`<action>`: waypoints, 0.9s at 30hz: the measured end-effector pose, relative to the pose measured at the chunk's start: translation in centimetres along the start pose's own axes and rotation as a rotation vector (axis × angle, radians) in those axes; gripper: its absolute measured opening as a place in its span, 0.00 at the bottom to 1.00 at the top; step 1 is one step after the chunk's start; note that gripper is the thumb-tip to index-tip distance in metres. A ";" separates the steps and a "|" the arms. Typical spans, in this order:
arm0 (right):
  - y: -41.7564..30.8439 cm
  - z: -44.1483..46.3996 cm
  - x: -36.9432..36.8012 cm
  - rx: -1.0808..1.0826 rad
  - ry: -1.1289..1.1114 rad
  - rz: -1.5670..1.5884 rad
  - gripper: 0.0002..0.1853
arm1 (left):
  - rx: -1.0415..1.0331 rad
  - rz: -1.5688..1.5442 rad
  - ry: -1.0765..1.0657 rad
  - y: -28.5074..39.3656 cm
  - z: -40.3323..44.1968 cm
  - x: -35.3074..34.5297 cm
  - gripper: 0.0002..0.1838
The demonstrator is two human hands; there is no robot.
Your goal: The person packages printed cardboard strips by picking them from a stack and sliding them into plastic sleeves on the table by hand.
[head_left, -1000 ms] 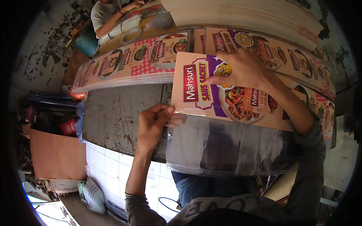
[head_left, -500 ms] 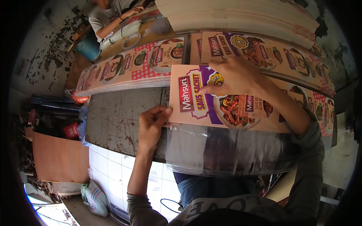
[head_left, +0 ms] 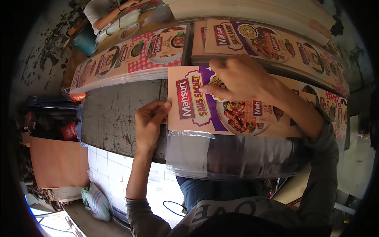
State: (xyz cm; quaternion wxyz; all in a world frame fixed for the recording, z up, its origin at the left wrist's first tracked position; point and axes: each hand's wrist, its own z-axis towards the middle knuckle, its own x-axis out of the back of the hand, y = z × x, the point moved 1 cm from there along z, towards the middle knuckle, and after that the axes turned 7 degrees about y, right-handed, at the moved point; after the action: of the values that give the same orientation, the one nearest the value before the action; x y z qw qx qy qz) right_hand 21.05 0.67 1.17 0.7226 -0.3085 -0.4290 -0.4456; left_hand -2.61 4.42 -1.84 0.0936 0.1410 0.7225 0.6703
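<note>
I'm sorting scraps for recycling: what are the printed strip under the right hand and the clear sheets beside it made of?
The printed strip looks like smooth paperboard: flat, with straight edges and crisp print; a thin plastic coat is possible. The clear sheets look like glossy plastic film, judging by white glare and creases.

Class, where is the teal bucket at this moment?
In the head view, the teal bucket is at upper left, just below the pale-shirted co-worker.

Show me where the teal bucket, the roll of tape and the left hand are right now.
Teal bucket (head_left: 85, 42): head view, on its outer side.
Roll of tape (head_left: 124, 31): head view, on the near left part of its ring.
Left hand (head_left: 149, 121): head view, on the back of the hand.
</note>
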 end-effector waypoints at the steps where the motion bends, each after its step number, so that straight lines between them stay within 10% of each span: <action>1: -0.1 0.0 0.2 0.003 0.020 -0.002 0.32 | -0.002 0.018 0.017 0.2 0.0 0.0 0.10; 9: 0.6 -3.8 2.9 0.070 0.088 0.001 0.29 | -0.272 0.343 0.331 1.1 -0.9 2.2 0.12; 14: 2.5 -14.3 9.6 -0.446 -0.085 -0.031 0.35 | -0.477 0.826 0.523 3.0 -2.0 2.9 0.14; 16: 3.1 -18.3 10.7 -0.589 -0.047 -0.046 0.41 | -0.987 1.141 0.390 3.8 -2.2 1.6 0.18; 21: 1.7 -22.6 11.1 -0.752 -0.047 -0.118 0.46 | -0.917 1.122 -0.498 4.3 -0.9 -3.5 0.39; 27: 2.2 -22.7 10.9 -0.744 0.027 -0.194 0.48 | -0.864 1.214 -0.514 2.8 1.0 -4.2 0.50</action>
State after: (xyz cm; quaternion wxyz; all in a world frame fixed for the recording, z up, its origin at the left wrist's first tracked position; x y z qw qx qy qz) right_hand 33.43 -21.35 0.73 0.5212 -0.5017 -0.2556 -0.6413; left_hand 1.84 4.12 0.67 -0.0781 0.6125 0.1503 0.7721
